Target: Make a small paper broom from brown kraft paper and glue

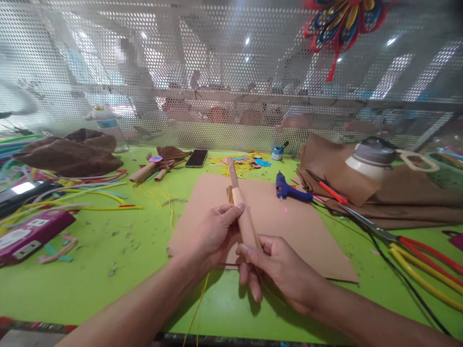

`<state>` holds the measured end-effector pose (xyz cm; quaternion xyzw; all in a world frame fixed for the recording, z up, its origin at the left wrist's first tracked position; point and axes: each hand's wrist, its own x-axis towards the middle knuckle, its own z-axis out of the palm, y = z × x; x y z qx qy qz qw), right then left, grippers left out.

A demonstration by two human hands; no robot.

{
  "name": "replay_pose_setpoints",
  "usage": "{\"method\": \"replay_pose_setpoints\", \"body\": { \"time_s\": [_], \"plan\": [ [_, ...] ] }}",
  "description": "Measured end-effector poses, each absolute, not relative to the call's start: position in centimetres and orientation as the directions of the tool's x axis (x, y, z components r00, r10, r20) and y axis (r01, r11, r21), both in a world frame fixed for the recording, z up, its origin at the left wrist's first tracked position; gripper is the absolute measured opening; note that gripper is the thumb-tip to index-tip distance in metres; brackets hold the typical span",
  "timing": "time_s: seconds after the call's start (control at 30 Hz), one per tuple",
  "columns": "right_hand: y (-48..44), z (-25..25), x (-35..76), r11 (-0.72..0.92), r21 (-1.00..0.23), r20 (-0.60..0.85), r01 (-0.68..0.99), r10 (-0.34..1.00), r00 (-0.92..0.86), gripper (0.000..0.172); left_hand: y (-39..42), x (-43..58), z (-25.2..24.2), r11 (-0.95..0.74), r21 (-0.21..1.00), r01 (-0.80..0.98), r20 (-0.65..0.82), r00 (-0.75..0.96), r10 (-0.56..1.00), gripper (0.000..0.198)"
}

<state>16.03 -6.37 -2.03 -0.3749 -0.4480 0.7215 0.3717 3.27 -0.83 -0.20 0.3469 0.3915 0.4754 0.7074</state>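
Note:
Both hands hold a rolled brown paper tube (248, 229) above the table, with a narrow folded paper strip (232, 172) sticking out of its far end. My left hand (220, 229) is closed round the tube's upper part, thumb on top. Lower down, my right hand (275, 265) pinches the near end between thumb and fingers. Yellow string (197, 313) hangs down near the table's front edge. Beneath the hands lies a flat sheet of brown paper (304, 231). A blue glue gun (291, 189) rests on the sheet's right side.
Scissors with red and yellow handles (408, 246) lie at the right beside folded brown cloth or paper (415, 197). A phone (197, 158), paper fans (164, 161) and a small blue bottle (277, 153) stand along the back. A purple power strip (38, 233) is at left. A perforated metal screen (224, 62) closes the far side.

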Motion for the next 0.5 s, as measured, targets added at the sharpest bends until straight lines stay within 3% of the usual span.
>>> {"method": "replay_pose_setpoints", "body": {
  "time_s": [0.13, 0.5],
  "plan": [
    [-6.3, -2.2, 16.0, -0.396, -0.88, -0.228, -0.261, 0.836, -0.499, 0.037, -0.9, 3.1, 0.0, 0.323, 0.854, -0.407, -0.237, 0.249, 0.939, 0.025],
    [-6.4, -3.1, 15.4, -0.411, -0.874, -0.227, -0.259, 0.817, -0.531, 0.04, -1.2, 3.0, -0.1, 0.343, 0.853, -0.393, -0.249, 0.27, 0.93, 0.017]
  ]
}}
